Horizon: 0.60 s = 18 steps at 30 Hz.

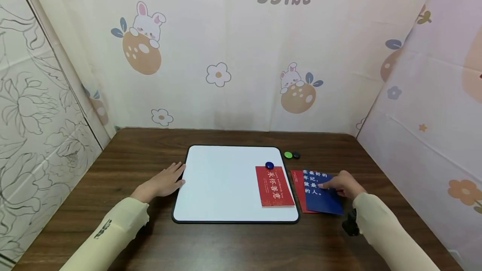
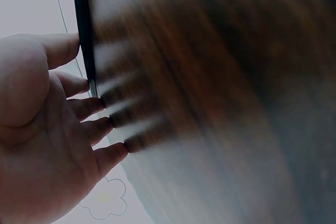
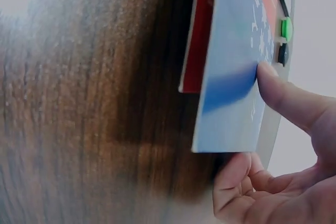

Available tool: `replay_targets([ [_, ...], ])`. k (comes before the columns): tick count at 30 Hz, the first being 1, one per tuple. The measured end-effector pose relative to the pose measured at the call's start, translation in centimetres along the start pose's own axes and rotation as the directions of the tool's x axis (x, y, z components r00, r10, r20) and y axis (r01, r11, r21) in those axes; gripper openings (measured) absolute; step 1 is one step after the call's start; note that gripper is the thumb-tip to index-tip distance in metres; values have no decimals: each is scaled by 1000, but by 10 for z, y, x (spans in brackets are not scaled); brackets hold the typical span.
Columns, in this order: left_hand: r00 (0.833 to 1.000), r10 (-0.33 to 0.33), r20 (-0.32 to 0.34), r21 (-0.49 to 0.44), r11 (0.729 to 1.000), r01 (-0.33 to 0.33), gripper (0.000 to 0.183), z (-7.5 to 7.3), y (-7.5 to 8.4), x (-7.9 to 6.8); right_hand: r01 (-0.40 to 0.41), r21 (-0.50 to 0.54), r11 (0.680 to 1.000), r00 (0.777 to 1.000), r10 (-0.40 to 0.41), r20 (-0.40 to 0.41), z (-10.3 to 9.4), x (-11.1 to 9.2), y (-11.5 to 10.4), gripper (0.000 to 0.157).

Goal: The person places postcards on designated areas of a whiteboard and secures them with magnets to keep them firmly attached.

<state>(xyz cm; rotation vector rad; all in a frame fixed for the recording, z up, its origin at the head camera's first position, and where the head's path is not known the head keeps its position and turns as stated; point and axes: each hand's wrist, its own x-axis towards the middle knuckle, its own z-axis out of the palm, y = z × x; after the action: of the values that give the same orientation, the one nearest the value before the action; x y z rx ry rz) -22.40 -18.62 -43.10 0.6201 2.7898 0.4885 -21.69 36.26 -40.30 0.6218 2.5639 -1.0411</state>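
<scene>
My left hand (image 1: 165, 182) lies with fingers extended along the left edge of a small whiteboard (image 1: 218, 183), fingertips right at its black frame. To the right of the board, my right hand (image 1: 344, 184) pinches a blue card (image 1: 324, 202) printed with white characters. In the right wrist view the thumb presses on the face of the blue card (image 3: 231, 87) while curled fingers sit under its near edge. Partly covered by it is a red card (image 1: 300, 193). Another red card (image 1: 276, 193) lies on the board's right side, with a dark blue magnet (image 1: 269, 165) at its top edge.
A green magnet (image 1: 288, 154) and a black magnet (image 1: 296, 155) sit beside the board's upper right corner. The brown wooden table (image 1: 241, 246) meets a patterned curtain (image 1: 241, 103) at the back, and further patterned hangings rise at both sides.
</scene>
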Motion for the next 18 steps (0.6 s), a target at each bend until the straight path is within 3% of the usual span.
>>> replay_targets([
  [7, 1000, -1, 2, -9, 1000, 1, 58, -2, 1, -1, -25, 237, 971, 998, 9, 69, -10, -1, 6, 55],
  [15, 1000, 0, 1, -4, 1000, 0, 57, -3, 2, -1, -79, 499, 863, 986, -7, 167, -19, 0, 15, 55],
  [18, 1000, -1, 0, -6, 1000, 1, 57, -3, 2, -1, -102, 554, 826, 980, -12, 198, -22, 0, 16, 39],
])
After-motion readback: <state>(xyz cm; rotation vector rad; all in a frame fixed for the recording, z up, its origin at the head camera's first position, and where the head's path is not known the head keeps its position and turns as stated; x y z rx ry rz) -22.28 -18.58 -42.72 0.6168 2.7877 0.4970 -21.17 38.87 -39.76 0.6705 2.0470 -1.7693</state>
